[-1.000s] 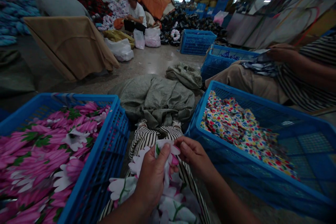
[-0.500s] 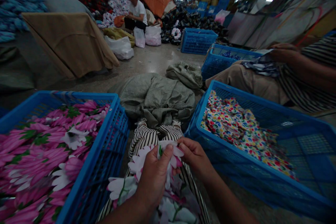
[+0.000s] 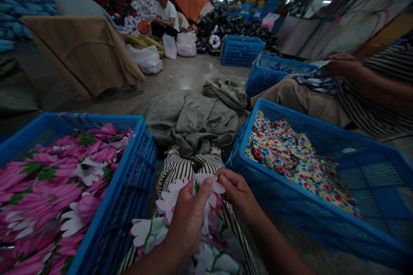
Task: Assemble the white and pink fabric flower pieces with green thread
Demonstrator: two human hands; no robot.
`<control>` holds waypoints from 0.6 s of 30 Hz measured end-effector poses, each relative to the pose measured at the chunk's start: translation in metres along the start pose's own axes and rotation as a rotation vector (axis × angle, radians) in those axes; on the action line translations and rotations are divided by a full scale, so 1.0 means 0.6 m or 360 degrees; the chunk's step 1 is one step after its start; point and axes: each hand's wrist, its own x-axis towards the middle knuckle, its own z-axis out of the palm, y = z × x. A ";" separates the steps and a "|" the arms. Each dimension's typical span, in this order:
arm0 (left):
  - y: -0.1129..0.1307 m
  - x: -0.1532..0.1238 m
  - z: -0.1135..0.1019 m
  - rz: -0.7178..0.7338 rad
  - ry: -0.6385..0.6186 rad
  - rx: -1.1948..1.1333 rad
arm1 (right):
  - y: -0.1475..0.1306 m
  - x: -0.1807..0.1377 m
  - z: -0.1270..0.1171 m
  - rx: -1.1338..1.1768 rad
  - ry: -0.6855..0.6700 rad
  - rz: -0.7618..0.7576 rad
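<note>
My left hand (image 3: pixel 189 219) and my right hand (image 3: pixel 238 192) both pinch a piece of white and pink flower-print cloth (image 3: pixel 206 185) just above my lap. More of that flower cloth (image 3: pixel 148 230) lies bunched on my striped trousers (image 3: pixel 180 167). At my left stands a blue crate (image 3: pixel 129 189) filled with pink flower-print pieces (image 3: pixel 58 176). To the right, a second blue crate (image 3: pixel 325 227) holds multicoloured spotted cloth (image 3: pixel 290 159).
A grey-green sack (image 3: pixel 193 118) lies on the floor ahead of my knees. A person in a striped shirt (image 3: pixel 374 90) sits at right holding dark cloth, with blue crates (image 3: pixel 274 71) beyond. Another person (image 3: pixel 164 13) sits far back among fabric heaps. A tan-draped bundle (image 3: pixel 80 47) stands at left.
My hands have worked the flower cloth slightly, baring more white petals at the left of my left hand. The view shifted a little. The crates stay put.
</note>
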 end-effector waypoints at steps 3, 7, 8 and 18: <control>0.001 0.000 0.000 -0.0012 0.0006 -0.0018 | 0.000 0.001 0.002 0.0007 0.0050 -0.0033; 0.003 0.002 0.002 -0.0040 0.0005 -0.0042 | -0.005 0.003 0.006 0.0217 0.0251 -0.0115; 0.004 0.002 0.002 -0.0048 0.0002 -0.0060 | -0.006 0.003 0.008 0.0251 0.0260 -0.0109; 0.022 0.014 -0.032 -0.0127 -0.0205 -0.0201 | -0.004 -0.002 0.006 0.0562 0.0462 0.0115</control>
